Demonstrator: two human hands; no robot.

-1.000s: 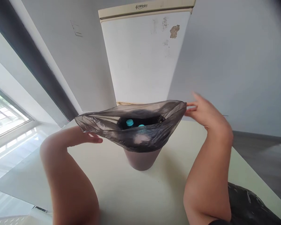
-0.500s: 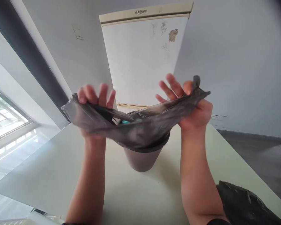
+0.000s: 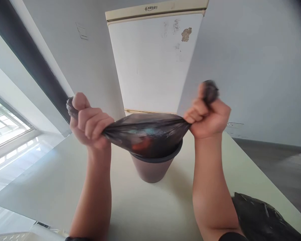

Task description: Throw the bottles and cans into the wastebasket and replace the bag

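Note:
A dark, see-through garbage bag [image 3: 163,134] is stretched sideways over a brownish trash can [image 3: 152,170] with a dark rim. My left hand [image 3: 90,122] is closed in a fist round one gathered side of the bag, and a bunched end pokes out beside the thumb. On the other side my right hand [image 3: 208,115] grips the bag too, with a crumpled end standing above the fist. Blurred orange-red and teal contents show through the plastic; their kind cannot be made out. The bag's lower part is hidden inside the can.
The can stands on a pale table [image 3: 140,207]. At the table's right front lies another black plastic bag [image 3: 263,217]. Behind the table is a white refrigerator [image 3: 153,63] with peeled marks. A window [image 3: 5,124] is at the left.
Both hands have gone from spread fingers to fists round the bag. Its opening, wide before, is now drawn taut and closed between them.

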